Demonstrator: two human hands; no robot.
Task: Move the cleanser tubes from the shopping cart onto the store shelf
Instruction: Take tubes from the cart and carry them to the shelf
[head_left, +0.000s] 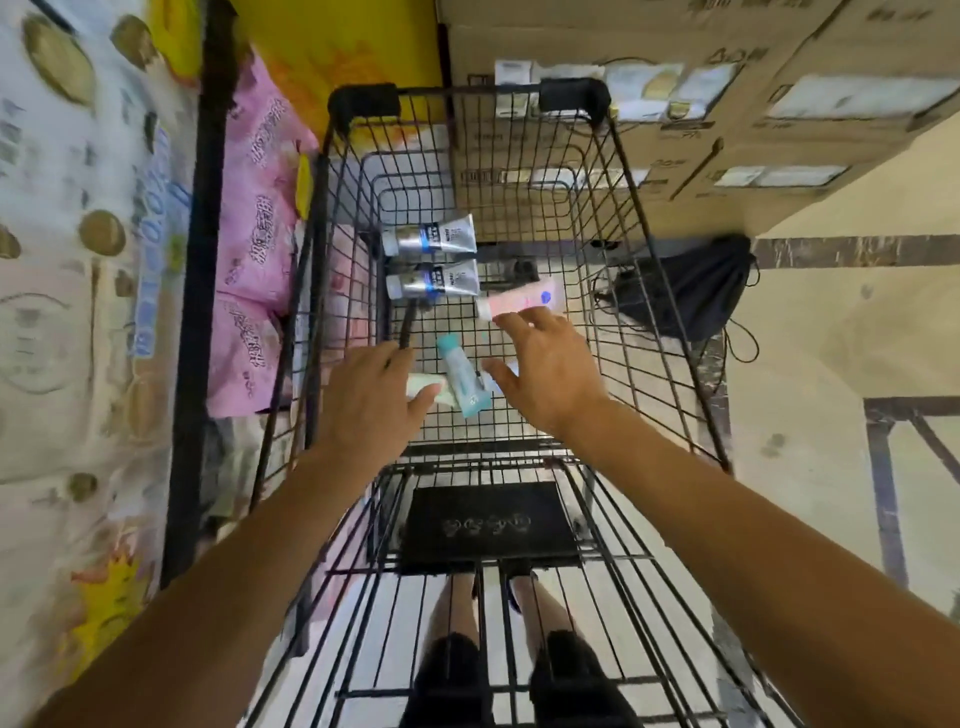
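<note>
Head view looks straight down into a black wire shopping cart (613, 171), and every place below is given from that cart. Both bare arms reach over its near end into the basket.

On the basket floor, the teal tube (462, 382) lies between the two hands, cap pointing toward the far end. Just left of it lies a pale white-green tube (434, 389), partly covered by the left hand (371, 397). That hand's thumb rests against this pale tube and its fingers bend downward; whether they have closed round the tube cannot be told, as the fingertips are hidden.

The right hand (548, 369) is spread, fingers straight and apart, holding nothing. Its fingertips touch or nearly touch the near edge of the pink tube (522, 299), which lies across the basket floor just beyond the hand. The thumb points toward the teal tube, close to it but apart.

Farther toward the far left corner of the basket, two silver tubes lie side by side, the far silver tube (430, 236) and the near silver tube (434, 280), both well apart from either hand.

Left of the cart stand pink packs (260, 228) on a dark-framed shelf (195, 312). Beyond the cart's far end are cardboard boxes (779, 104), and a black bag (696, 288) lies on the floor to its right.
</note>
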